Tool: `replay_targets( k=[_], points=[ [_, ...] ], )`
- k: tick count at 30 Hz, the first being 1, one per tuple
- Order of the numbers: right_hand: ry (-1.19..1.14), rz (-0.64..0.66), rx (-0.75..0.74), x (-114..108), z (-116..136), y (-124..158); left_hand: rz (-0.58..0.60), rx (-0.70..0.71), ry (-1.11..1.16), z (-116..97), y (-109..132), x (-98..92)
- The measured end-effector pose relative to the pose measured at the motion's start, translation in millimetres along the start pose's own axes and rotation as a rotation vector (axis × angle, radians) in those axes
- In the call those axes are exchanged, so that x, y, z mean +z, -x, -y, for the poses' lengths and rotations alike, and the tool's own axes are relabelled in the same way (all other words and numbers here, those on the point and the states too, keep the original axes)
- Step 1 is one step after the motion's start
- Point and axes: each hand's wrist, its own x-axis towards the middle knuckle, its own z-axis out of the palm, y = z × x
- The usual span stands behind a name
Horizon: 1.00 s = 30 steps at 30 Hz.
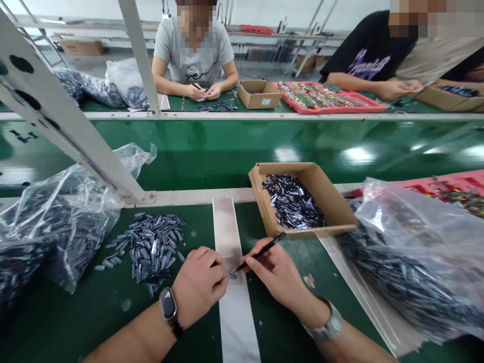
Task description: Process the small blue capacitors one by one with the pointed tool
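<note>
My left hand (200,280) is curled over the white strip (227,237) on the green bench mat, and a small blue-grey metallic part (233,276) shows at its fingertips. My right hand (272,275) grips a slim black tool (262,252), whose tip reaches that part. To the left of my hands lies a loose pile of similar metallic parts (151,247). A cardboard tray (302,184) full of dark shiny parts stands beyond my right hand. What my left fingers cover is hidden.
Bulging plastic bags of dark parts (56,222) (408,262) lie on both sides. A green conveyor belt (242,151) runs across beyond a pale rail. Past it, two co-workers handle small items near cardboard boxes and a red tray (328,98).
</note>
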Motion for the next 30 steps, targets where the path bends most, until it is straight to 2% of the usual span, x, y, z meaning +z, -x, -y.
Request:
replay_targets(
  k=[25,30],
  points=[
    [0.085,0.028,-0.025,-0.3,-4.1,1.8,0.017,-0.016,-0.013,-1.8,-0.9,-2.9],
    [0.12,0.035,-0.061,-1.4,-7.0,1.8,0.095,0.078,-0.135,-3.6,-1.6,-4.7]
  ],
)
